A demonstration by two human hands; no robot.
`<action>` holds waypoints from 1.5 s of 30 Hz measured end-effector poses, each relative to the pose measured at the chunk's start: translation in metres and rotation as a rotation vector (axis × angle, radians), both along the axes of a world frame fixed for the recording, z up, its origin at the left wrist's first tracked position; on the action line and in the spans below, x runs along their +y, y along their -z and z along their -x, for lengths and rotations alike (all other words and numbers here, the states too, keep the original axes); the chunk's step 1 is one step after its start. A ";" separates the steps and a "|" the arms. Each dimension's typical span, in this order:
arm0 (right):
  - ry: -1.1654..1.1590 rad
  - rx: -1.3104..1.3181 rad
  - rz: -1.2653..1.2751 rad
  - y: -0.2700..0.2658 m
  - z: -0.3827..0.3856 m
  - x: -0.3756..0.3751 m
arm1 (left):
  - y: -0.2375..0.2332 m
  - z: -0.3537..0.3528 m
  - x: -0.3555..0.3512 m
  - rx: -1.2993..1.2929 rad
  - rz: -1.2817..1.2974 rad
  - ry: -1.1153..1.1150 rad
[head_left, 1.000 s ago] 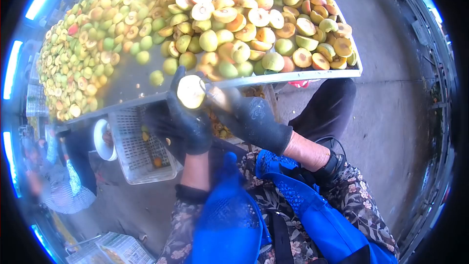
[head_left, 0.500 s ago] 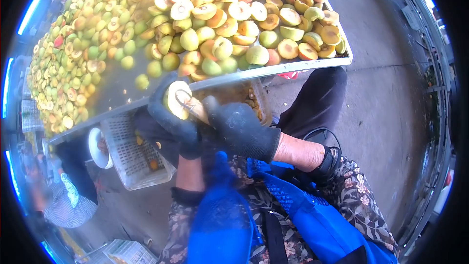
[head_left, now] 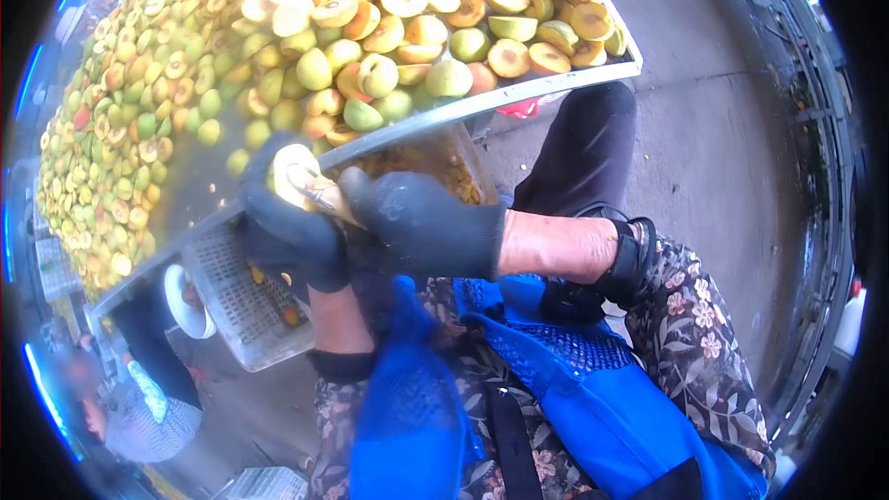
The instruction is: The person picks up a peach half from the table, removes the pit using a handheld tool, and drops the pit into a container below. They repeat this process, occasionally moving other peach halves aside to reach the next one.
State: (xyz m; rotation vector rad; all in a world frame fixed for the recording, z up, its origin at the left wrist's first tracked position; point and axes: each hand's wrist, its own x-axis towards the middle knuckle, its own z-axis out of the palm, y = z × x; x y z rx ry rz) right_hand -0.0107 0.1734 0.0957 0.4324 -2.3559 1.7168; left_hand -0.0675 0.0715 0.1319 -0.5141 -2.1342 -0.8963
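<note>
Halved fruit [head_left: 370, 46] is heaping over the table [head_left: 556, 86]; below, a white crate [head_left: 236, 301] is sitting beside a bowl [head_left: 181, 301].

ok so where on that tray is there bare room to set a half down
Bare metal shows on the tray by its near rim, between the left heap and the middle pile, just beyond the left hand and its fruit half. The white basket below is mostly bare. Elsewhere the tray is packed.
</note>
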 end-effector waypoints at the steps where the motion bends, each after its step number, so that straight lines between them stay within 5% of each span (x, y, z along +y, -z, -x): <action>1: -0.008 -0.009 -0.118 -0.009 0.001 0.004 | 0.000 0.002 -0.001 0.031 0.066 -0.022; 2: -0.025 -0.011 -0.414 -0.022 -0.002 0.011 | 0.008 0.008 -0.010 -0.021 0.023 0.077; 4: -0.066 -0.040 -0.375 -0.026 -0.003 0.017 | 0.002 0.000 -0.009 -0.152 0.092 0.022; 5: -0.081 -0.059 -0.041 -0.013 -0.001 0.013 | 0.000 -0.004 -0.008 -0.217 0.127 -0.007; 7: -0.051 -0.099 0.212 -0.013 0.001 0.009 | 0.001 -0.007 -0.008 -0.175 0.186 -0.051; 11: -0.049 -0.155 -0.231 -0.033 0.003 0.020 | 0.002 -0.002 -0.007 -0.154 0.158 0.023; 13: -0.085 -0.199 -0.159 -0.024 0.003 0.020 | 0.005 0.001 -0.011 -0.121 0.243 0.051; 15: -0.070 -0.275 0.274 -0.011 0.006 0.005 | 0.010 -0.001 -0.009 -0.198 0.054 0.099; 23: -0.005 -0.324 -0.028 -0.011 0.001 0.013 | 0.016 0.008 -0.011 -0.227 0.086 0.283; 27: 0.044 0.012 -0.355 -0.005 -0.006 0.026 | 0.032 0.018 -0.014 -0.532 -0.249 0.477; 30: 0.034 -0.238 -0.310 -0.026 -0.005 0.029 | 0.022 0.009 -0.006 -0.637 -0.594 0.421; 33: 0.042 -0.136 -0.005 -0.008 -0.011 0.014 | 0.009 0.000 0.003 -0.744 -0.841 0.452; 35: -0.009 -0.228 -0.072 -0.010 -0.011 0.017 | 0.021 0.016 -0.030 -0.883 -0.683 0.656; 37: -0.020 -0.275 -0.107 -0.008 -0.009 0.016 | -0.006 0.011 -0.009 -0.895 -0.462 0.439; 39: 0.017 -0.285 -0.132 -0.007 -0.006 0.015 | -0.008 0.019 -0.013 -0.950 -0.445 0.505; 42: -0.178 -0.291 0.189 -0.008 -0.002 0.015 | -0.001 0.022 -0.014 -0.881 -0.631 0.673; 45: -0.089 -0.289 -0.103 -0.026 -0.006 0.022 | 0.003 0.021 -0.011 -0.791 -0.626 0.676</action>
